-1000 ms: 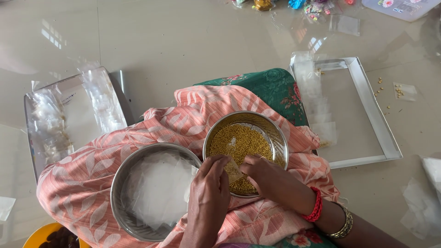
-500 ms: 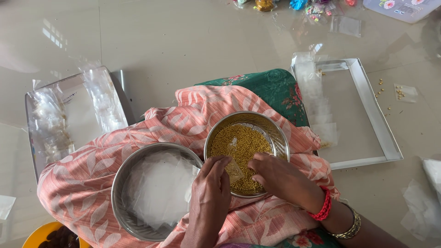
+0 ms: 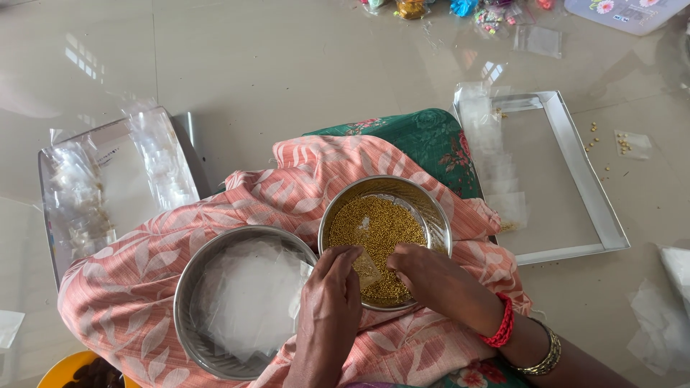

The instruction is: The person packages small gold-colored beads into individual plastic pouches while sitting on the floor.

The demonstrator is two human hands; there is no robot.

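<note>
A steel bowl [image 3: 438, 208] full of tiny golden beads [image 3: 374, 223] rests on my lap, on pink leaf-patterned cloth [image 3: 287, 194]. My left hand [image 3: 330, 316] and my right hand [image 3: 431, 276] meet at the bowl's near rim and pinch a small clear plastic pouch [image 3: 366, 267] between their fingertips, just above the beads. Left of it sits a second steel bowl [image 3: 188, 287] holding a pile of empty clear pouches [image 3: 248, 298]. My right wrist wears a red bangle and a gold one.
A steel tray [image 3: 582, 187] with clear pouches lies on the floor to the right. Another tray [image 3: 108, 187] with pouches lies to the left. Loose golden beads [image 3: 596, 140] dot the floor. Colourful packets [image 3: 460, 8] lie at the far edge. A yellow bowl [image 3: 68, 366] shows at bottom left.
Both hands stay at the bead bowl's near rim. The fingertips have shifted slightly around the small pouch; nothing else has moved.
</note>
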